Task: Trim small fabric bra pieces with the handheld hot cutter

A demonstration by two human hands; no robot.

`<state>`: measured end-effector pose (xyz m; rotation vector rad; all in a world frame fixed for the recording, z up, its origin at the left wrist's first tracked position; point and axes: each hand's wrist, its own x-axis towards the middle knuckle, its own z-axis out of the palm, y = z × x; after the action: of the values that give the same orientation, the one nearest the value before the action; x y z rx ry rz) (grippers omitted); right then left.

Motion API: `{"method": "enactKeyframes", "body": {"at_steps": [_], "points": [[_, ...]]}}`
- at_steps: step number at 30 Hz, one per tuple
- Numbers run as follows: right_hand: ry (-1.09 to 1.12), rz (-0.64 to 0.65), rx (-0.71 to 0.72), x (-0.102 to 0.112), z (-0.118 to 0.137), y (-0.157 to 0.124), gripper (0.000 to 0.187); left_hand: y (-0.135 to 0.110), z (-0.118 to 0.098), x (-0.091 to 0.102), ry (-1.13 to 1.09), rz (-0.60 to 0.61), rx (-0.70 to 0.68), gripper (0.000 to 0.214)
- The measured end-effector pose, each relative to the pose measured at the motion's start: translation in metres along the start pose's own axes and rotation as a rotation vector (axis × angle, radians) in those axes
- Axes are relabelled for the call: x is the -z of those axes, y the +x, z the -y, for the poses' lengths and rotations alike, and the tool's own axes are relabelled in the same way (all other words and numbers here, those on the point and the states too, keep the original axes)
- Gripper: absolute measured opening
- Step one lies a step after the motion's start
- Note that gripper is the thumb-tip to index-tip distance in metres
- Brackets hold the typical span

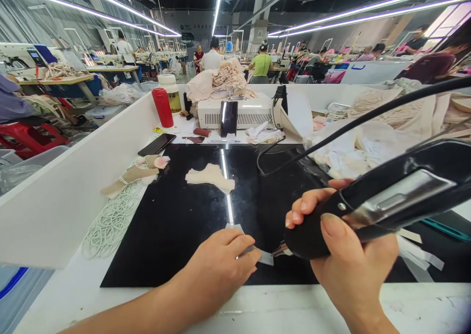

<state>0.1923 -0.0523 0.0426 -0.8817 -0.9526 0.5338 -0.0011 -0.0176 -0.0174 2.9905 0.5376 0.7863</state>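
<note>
My right hand (346,245) is wrapped round a thick black corded hand tool (390,196) with a silver lever and a narrow metal tip. That tip meets the end of a translucent whitish strip (267,258) lying on the black mat (176,236). My left hand (221,260), fingers bent and close together, holds the strip down just left of the tip and covers its middle. Beyond the left hand lies a cream fabric piece (211,177), flat on the mat.
Pale green elastic cord (112,221) is heaped at the left. A black phone (157,144), a red bottle (162,107) and a white vented box (253,111) stand or lie behind. The tool's black cable (353,123) crosses at right, near bagged fabric (353,142) and loose white strips (419,253).
</note>
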Motion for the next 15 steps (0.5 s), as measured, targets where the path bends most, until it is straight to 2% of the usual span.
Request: {"method": "enactKeyframes", "body": {"at_steps": [5, 9, 15], "points": [[-0.012, 0.017, 0.005, 0.0005, -0.0025, -0.0004, 0.039, -0.0008, 0.0006, -0.0010, 0.005, -0.056, 0.007, 0.018], [-0.029, 0.014, 0.008, 0.0022, -0.0053, -0.0014, 0.039, -0.0012, 0.0012, -0.0023, 0.013, -0.020, 0.007, 0.014], [-0.041, -0.003, 0.030, 0.0043, -0.0062, -0.0014, 0.036, -0.0046, 0.0006, -0.0020, 0.028, 0.024, 0.008, 0.026]]}}
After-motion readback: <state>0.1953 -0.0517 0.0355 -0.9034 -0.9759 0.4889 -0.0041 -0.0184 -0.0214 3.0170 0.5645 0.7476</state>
